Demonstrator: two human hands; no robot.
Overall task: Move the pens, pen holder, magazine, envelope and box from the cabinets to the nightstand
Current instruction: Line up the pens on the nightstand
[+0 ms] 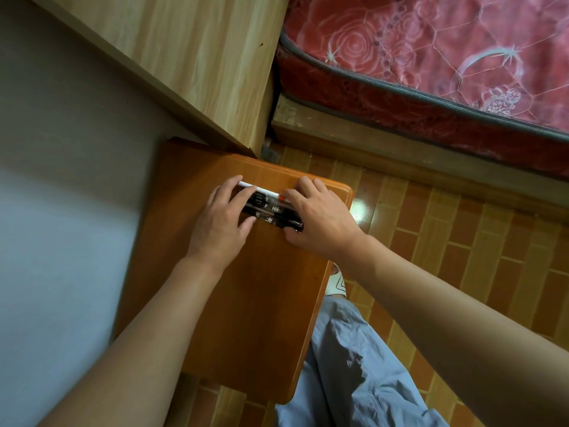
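I see the pens point(271, 208) lying together in a row on the far part of the bench point(246, 303), side by side and touching each other. My left hand point(220, 218) rests over their left ends and my right hand point(320, 217) over their right ends, so the pens are between the hands. Behind the bench, to the upper left, stands a cabinet point(184, 57), and its corner reaches over the far edge of the bench. To the left is the wall point(61, 195). To the right is the floor point(446, 241), and behind it the bed point(431, 72). My leg point(354, 365) is right of the near bench edge.
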